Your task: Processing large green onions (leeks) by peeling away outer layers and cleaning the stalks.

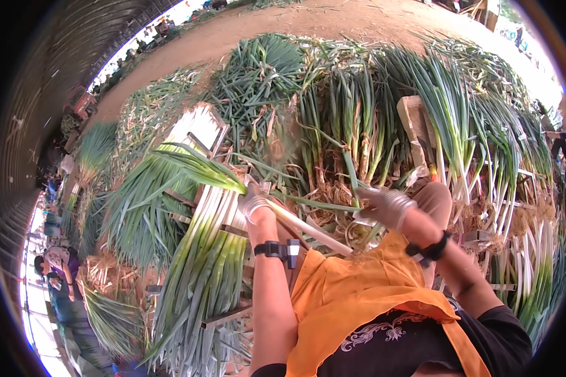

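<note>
My left hand (253, 200), in a pale grey glove, is closed around a long green onion (314, 231). Its bare white shank slants down to the right over my lap, and its green leaves (198, 164) fan out to the upper left. My right hand (387, 207), also gloved, is apart from the shank and smeared by motion. A loose green leaf (324, 204) reaches toward its fingers; whether they grip it I cannot tell. Beside my left arm, a row of cleaned green onions (210, 229) lies on a metal rack, white ends up and leaves hanging down.
Uncleaned green onions (352, 113) with brown roots stand in front of me. More bunches (459, 119) lean at the right near a worn wooden board (412, 129). Stripped leaves (258, 75) are heaped beyond. Another person (60, 267) is at the far left. An orange apron (346, 276) covers my lap.
</note>
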